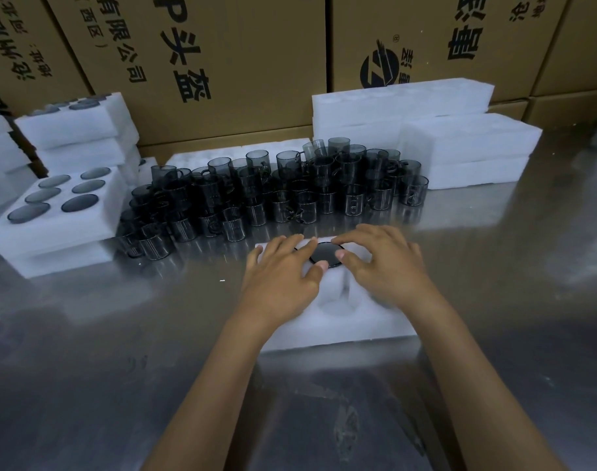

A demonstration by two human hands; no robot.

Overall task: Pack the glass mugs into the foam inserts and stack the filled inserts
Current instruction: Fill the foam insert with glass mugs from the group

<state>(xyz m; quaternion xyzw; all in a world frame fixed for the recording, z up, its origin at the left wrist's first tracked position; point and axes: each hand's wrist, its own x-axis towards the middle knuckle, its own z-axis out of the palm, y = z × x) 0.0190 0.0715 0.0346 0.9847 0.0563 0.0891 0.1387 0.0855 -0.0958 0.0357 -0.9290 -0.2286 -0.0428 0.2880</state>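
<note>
Beyond my hands a crowd of smoky dark mugs stands packed together, stretching from the near left to the far right. On the left sits a filled foam block with 6 mugs showing as dark circles, resting on another block, with more filled blocks stacked behind it. On the far right are stacks of bare white foam. Nothing lies between me and my work.

The foam block I am packing lies right in front of me. 1 mug sits sunk in its far middle hole, a dark disc flush with the foam; a near hole is bare. My left hand and right hand lie spread on the block, fingers nearly straight, fingertips touching the mug's rim, gripping nothing.

The table is shiny metal. Brown cardboard boxes with black print form a wall behind.
</note>
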